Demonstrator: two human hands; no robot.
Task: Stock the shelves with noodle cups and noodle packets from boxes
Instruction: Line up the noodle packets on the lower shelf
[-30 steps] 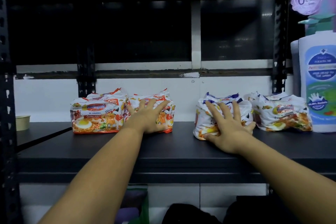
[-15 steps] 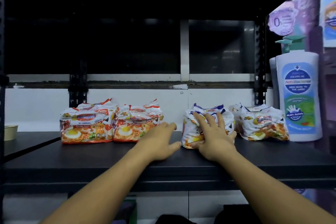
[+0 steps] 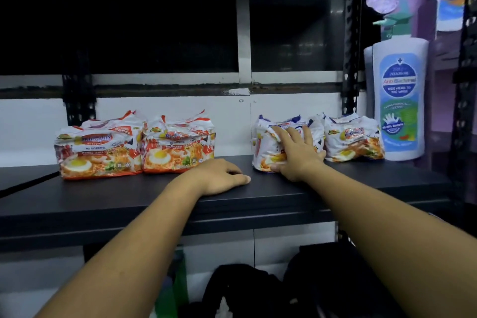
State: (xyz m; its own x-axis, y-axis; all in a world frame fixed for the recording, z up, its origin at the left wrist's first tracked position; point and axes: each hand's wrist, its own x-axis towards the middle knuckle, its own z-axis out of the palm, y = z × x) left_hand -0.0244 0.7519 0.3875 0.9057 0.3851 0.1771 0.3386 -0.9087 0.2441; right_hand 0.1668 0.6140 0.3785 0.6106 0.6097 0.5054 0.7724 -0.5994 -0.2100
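while left hand [image 3: 219,175] rests loosely curled by shelf [image 3: 103,204] front edge | right hand [image 3: 296,157] fingers [image 3: 307,134] spread on blue packet [image 3: 263,144]

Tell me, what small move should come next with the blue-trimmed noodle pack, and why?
Probably the right hand should nudge the blue-trimmed pack back a little: its front edge sits nearer the shelf lip than the neighbouring pack beside it. The left hand rests on the shelf, holding nothing.
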